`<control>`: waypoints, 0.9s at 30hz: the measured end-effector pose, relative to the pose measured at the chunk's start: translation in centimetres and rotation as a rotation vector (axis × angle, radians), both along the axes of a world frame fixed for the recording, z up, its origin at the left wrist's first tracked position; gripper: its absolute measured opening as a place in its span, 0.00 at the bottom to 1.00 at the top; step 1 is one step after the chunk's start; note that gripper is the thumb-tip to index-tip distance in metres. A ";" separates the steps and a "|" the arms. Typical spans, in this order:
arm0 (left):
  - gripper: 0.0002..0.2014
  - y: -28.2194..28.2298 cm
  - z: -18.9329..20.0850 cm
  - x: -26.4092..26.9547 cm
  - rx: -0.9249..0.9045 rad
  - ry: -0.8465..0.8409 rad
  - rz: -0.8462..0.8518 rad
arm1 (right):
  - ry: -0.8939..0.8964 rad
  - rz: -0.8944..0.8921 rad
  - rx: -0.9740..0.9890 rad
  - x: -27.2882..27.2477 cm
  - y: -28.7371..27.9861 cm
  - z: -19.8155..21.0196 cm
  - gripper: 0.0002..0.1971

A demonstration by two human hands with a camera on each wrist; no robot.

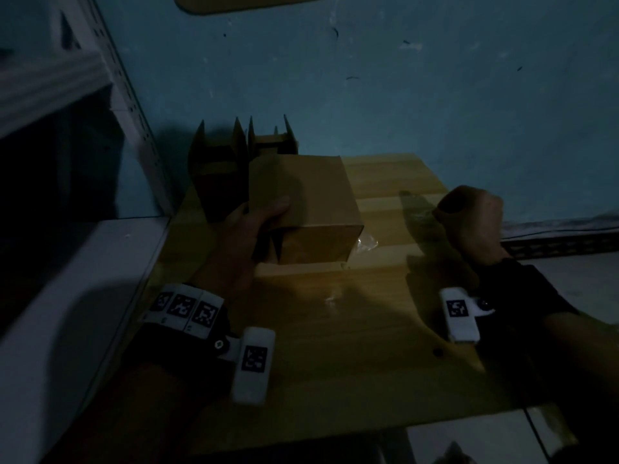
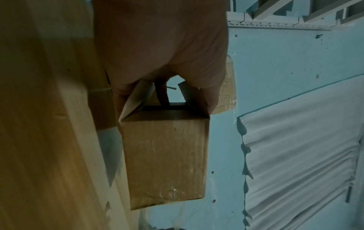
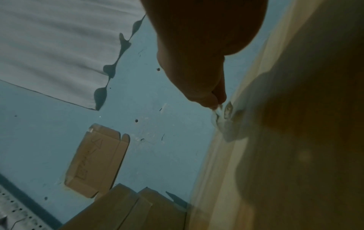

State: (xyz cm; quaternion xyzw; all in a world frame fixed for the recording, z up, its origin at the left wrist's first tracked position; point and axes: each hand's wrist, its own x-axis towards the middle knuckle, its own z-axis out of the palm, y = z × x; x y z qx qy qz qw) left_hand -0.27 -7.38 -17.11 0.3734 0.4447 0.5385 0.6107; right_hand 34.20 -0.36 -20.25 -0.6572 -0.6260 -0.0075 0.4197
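A white camera unit (image 1: 253, 365) strapped to the left wrist sits closest, marker tag facing up. Beyond it the left hand (image 1: 248, 229) grips a cardboard box (image 1: 311, 195), thumb laid across its top and fingers clamped on the flaps of its open near end (the left wrist view shows those flaps not folded flat). The box is over the far left part of the wooden table (image 1: 335, 329), just in front of two open boxes (image 1: 217, 169); whether it touches the tabletop I cannot tell. The right hand (image 1: 469, 219), well apart to the right, is bunched up, its fingertips pinching a clear strip (image 3: 221, 119) by the table's far edge. A flattened carton (image 3: 96, 160) is stuck on the blue wall (image 1: 435, 95).
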 end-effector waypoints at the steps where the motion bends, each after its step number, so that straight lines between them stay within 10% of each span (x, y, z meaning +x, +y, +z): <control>1: 0.42 0.0 0.0 0.1 -0.006 0.006 0.005 | -0.003 0.001 -0.007 0.0 0.1 0.1 0.04; 19: 0.36 -0.4 0.3 0.6 0.054 -0.059 -0.043 | -0.073 0.105 -0.356 -0.2 -0.8 1.1 0.29; 27: 0.32 -0.9 0.8 0.6 0.087 -0.057 -0.078 | -0.053 0.153 -0.223 -0.2 -1.1 1.1 0.05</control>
